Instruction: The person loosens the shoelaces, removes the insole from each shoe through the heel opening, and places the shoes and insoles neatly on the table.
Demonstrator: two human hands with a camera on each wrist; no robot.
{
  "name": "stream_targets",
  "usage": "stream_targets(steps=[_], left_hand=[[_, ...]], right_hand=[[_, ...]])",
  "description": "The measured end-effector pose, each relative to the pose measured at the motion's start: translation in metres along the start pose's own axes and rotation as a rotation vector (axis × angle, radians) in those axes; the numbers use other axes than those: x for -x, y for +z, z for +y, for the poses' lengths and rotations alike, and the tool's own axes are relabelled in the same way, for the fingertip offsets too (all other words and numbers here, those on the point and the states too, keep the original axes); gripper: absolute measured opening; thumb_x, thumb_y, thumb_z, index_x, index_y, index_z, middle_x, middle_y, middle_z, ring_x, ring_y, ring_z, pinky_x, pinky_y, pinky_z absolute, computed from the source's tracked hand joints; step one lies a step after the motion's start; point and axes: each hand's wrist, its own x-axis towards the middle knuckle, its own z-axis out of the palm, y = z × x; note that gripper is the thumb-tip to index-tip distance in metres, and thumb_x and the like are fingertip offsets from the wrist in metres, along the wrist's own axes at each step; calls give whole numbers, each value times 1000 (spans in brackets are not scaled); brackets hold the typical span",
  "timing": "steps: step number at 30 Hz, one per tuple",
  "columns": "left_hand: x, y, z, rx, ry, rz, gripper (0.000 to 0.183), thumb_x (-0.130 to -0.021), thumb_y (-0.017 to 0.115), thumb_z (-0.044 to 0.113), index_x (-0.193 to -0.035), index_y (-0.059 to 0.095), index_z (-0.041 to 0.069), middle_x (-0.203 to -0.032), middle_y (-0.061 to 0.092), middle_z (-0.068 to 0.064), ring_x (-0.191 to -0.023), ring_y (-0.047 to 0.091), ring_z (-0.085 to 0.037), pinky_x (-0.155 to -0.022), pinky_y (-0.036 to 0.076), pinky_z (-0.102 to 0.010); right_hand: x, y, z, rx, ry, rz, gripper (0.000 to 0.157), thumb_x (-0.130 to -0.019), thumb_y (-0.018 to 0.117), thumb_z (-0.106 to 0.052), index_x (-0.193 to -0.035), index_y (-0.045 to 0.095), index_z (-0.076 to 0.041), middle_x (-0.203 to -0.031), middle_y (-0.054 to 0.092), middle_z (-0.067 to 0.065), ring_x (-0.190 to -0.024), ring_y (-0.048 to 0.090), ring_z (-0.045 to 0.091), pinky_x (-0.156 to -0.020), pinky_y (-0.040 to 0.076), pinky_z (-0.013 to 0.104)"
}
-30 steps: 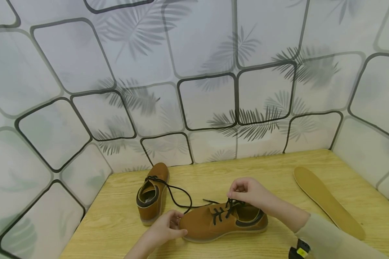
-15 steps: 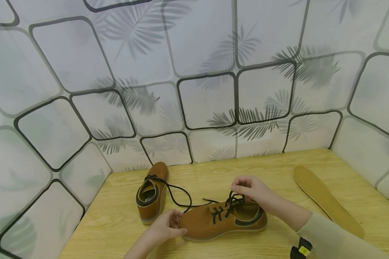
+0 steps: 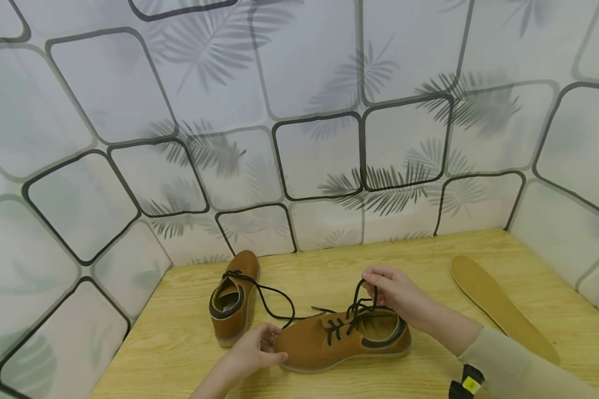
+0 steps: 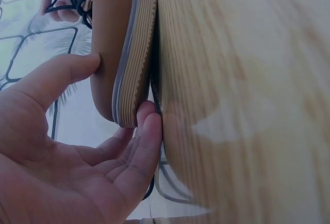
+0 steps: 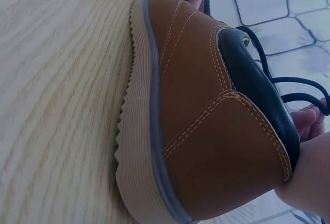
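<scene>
A brown shoe point(image 3: 311, 344) with a dark collar lies sole down on the table, toe pointing left. My left hand point(image 3: 249, 350) holds its toe; in the left wrist view the thumb presses the upper while the fingers point(image 4: 144, 146) reach under the sole's tip. Above the shoe's opening, my right hand point(image 3: 401, 296) pinches a black shoelace point(image 5: 299, 79), pulled up into a raised loop. Crossed lacing still runs through the eyelets. The right wrist view shows the shoe's heel and ridged sole point(image 5: 139, 146) close up, with the right fingers partly hidden behind the collar.
A matching brown shoe point(image 3: 251, 266) stands at the left, toe away, its long black lace trailing toward the held shoe. On the right lies a tan insole point(image 3: 496, 302). A patterned wall covering point(image 3: 324, 160) encloses the wooden table point(image 3: 404, 257) at back and sides.
My right hand has risen and shifted slightly right, drawing the lace from close over the shoe into a taller loop. The left hand and the shoe have stayed put.
</scene>
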Motion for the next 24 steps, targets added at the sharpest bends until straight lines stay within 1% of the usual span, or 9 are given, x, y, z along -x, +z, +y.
stream_targets(steps=[5, 8, 12, 17, 21, 24], left_hand=[[1, 0, 0, 8, 8, -2, 43, -92, 80, 6, -129, 60, -4, -106, 61, -9, -90, 59, -17, -73, 51, -29], [1, 0, 0, 9, 9, -1, 44, -92, 80, 6, -129, 60, -4, -106, 60, -9, -90, 58, -17, -74, 51, -30], [1, 0, 0, 10, 3, -6, 44, -92, 80, 6, -130, 60, -4, -106, 59, -9, -90, 58, -17, -74, 51, -31], [1, 0, 2, 11, -1, -4, 43, -92, 79, 6, -130, 60, -4, -105, 59, -8, -90, 58, -17, -73, 50, -31], [1, 0, 3, 13, 0, -2, 43, -92, 79, 5, -130, 60, -5, -106, 60, -9, -90, 58, -17, -73, 50, -30], [1, 0, 3, 16, -2, -4, 44, -92, 79, 5, -130, 59, -5, -106, 60, -9, -90, 58, -17, -73, 50, -30]], right_hand=[[0, -3, 3, -121, 17, 39, 20, -115, 50, -28, -101, 65, -24, -90, 61, -13, -78, 50, 3, -70, 43, 19], [0, -3, 4, -165, 8, 62, 20, -116, 47, -30, -105, 62, -24, -94, 61, -13, -83, 50, 4, -71, 42, 20], [0, -1, 4, -194, -6, 103, 24, -117, 40, -35, -105, 55, -20, -95, 59, -12, -84, 49, 6, -70, 43, 21], [0, 1, 3, -239, -10, 145, 32, -118, 33, -39, -104, 52, -18, -95, 57, -11, -83, 49, 6, -69, 44, 20], [0, 1, 1, -259, -3, 165, 31, -118, 33, -38, -104, 52, -18, -94, 56, -10, -83, 51, 5, -69, 45, 20], [-1, 1, 1, -250, 8, 174, 29, -118, 34, -35, -104, 52, -18, -94, 57, -10, -83, 51, 5, -69, 45, 20]])
